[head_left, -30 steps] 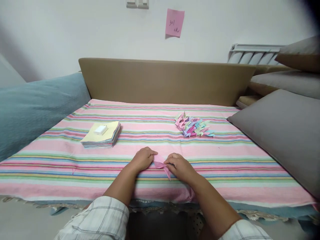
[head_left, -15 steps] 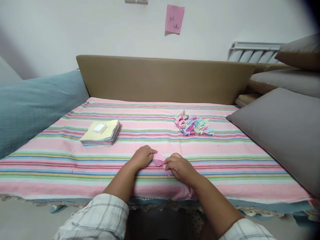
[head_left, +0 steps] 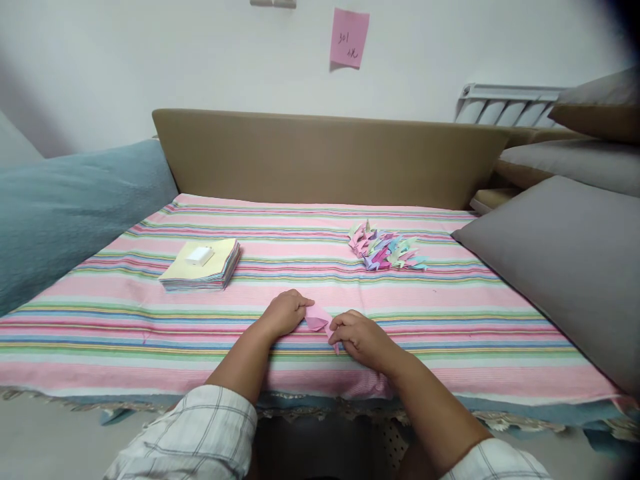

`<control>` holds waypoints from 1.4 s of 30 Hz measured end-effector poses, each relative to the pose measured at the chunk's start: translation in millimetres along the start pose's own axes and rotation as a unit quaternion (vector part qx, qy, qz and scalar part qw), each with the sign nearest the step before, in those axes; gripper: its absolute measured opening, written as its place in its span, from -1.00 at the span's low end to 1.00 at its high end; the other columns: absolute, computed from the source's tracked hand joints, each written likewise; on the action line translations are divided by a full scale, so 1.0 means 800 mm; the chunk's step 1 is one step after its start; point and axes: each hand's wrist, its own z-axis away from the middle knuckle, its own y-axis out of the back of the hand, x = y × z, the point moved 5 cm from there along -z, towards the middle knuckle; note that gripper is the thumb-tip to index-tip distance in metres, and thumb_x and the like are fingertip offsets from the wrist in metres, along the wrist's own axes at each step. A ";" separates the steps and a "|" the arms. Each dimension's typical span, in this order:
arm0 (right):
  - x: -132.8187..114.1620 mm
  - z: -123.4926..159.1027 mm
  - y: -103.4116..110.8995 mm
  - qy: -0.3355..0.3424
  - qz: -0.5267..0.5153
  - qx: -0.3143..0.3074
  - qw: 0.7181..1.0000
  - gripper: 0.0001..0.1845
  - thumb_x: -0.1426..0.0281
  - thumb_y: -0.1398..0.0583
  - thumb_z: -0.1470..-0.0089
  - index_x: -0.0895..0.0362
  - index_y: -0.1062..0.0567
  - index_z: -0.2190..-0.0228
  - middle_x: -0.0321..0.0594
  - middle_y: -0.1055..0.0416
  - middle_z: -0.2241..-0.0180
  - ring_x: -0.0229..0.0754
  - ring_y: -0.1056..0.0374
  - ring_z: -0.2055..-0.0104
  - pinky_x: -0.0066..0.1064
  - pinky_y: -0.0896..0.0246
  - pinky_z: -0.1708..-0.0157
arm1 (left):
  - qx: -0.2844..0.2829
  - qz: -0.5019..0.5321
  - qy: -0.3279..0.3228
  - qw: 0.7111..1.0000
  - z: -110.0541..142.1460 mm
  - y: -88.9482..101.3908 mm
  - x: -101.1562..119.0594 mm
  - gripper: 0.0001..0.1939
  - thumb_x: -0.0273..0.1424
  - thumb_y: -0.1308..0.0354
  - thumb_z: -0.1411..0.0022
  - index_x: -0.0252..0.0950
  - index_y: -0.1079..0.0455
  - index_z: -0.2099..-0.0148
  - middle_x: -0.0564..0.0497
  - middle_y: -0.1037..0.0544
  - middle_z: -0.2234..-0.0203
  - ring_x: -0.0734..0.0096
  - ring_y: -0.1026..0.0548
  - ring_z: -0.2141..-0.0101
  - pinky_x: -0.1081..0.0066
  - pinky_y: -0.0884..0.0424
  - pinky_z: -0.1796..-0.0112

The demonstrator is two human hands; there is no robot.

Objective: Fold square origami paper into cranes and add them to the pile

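Note:
A small pink folded paper [head_left: 318,319] lies on the striped cloth [head_left: 450,320] near its front edge. My left hand [head_left: 284,313] has its fingers curled and pinches the paper's left end. My right hand [head_left: 361,339] is closed on the paper's right end, pressing it against the cloth. Both hands rest on the surface, close together.
A stack of coloured paper squares [head_left: 203,267] with a small white block [head_left: 199,255] on top sits at the left. A heap of folded paper shapes [head_left: 384,249] lies at the back right. Grey cushions [head_left: 565,260] line the right, a teal blanket [head_left: 70,213] the left.
The hands have stayed on the pink paper, with the right fingers shifting slightly along its fold. The view has tilted a little.

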 end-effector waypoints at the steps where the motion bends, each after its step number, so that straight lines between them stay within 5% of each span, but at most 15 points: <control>1: 0.000 0.000 0.000 -0.001 -0.002 0.000 1.000 -0.62 0.67 -0.06 0.04 0.01 -0.55 0.40 -0.27 -0.41 0.23 -0.22 -0.24 0.21 -0.40 -0.17 0.20 | 0.000 0.000 0.001 1.000 0.000 0.000 0.000 -0.61 -0.48 0.05 -0.14 -0.26 -0.46 0.03 -0.07 -0.53 0.21 0.31 -0.43 0.16 0.38 -0.32 0.09; 30: -0.002 0.013 0.002 0.001 -0.005 -0.023 1.000 -0.67 0.69 -0.10 0.14 0.05 -0.50 0.63 -0.32 -0.45 0.12 -0.17 -0.29 0.11 -0.32 -0.20 0.15 | -0.009 0.003 -0.002 1.000 0.000 0.002 0.004 -0.61 -0.51 0.05 -0.14 -0.24 -0.46 0.03 -0.04 -0.55 0.27 0.33 -0.42 0.16 0.41 -0.32 0.11; 35: 0.000 0.010 0.009 -0.048 -0.053 0.016 0.997 -0.70 0.66 -0.03 0.06 0.08 -0.46 0.44 -0.28 -0.48 0.23 -0.21 -0.31 0.17 -0.35 -0.19 0.15 | -0.011 0.011 0.001 1.000 -0.001 0.002 0.004 -0.60 -0.51 0.04 -0.13 -0.23 -0.46 0.03 -0.02 -0.54 0.28 0.35 -0.42 0.18 0.42 -0.32 0.11; 42: 0.001 0.001 -0.004 -0.137 0.002 0.062 0.989 -0.84 0.36 -0.16 -0.07 0.11 -0.45 0.26 -0.20 -0.41 0.34 -0.15 -0.26 0.24 -0.34 -0.15 0.22 | -0.008 0.006 -0.008 1.000 -0.001 0.001 0.004 -0.61 -0.51 0.04 -0.13 -0.24 -0.47 0.04 -0.03 -0.55 0.29 0.34 -0.43 0.19 0.41 -0.32 0.12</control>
